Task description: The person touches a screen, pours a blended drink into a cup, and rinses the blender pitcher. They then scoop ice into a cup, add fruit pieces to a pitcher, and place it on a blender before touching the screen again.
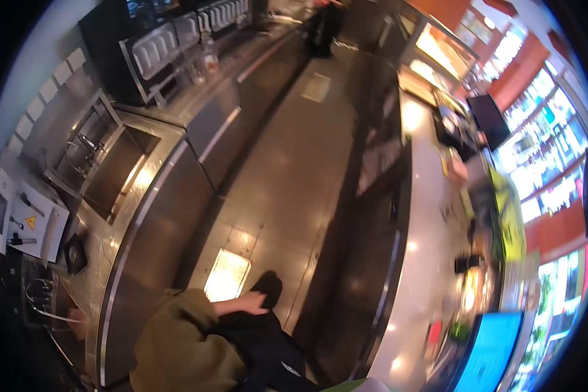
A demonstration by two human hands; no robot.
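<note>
My left hand (243,304) hangs low in front of me, at the end of an olive-green sleeve (176,346). Its fingers look loosely curled, with nothing showing in them. Dark clothing (258,343) lies just below the hand, and a black shoe (268,287) appears right beyond the fingers on the tiled floor (287,163). My right hand is out of the picture. Along the bottom edge shows a pale green and white rim (362,386) of something mostly cut off.
A steel counter with a sink (121,173) and a white machine (29,215) runs along the left. To the right stretches a pale counter (418,261) with a blue screen (490,353) and a yellow-green cloth-like item (508,215). A person in dark clothes (323,29) stands at the aisle's far end.
</note>
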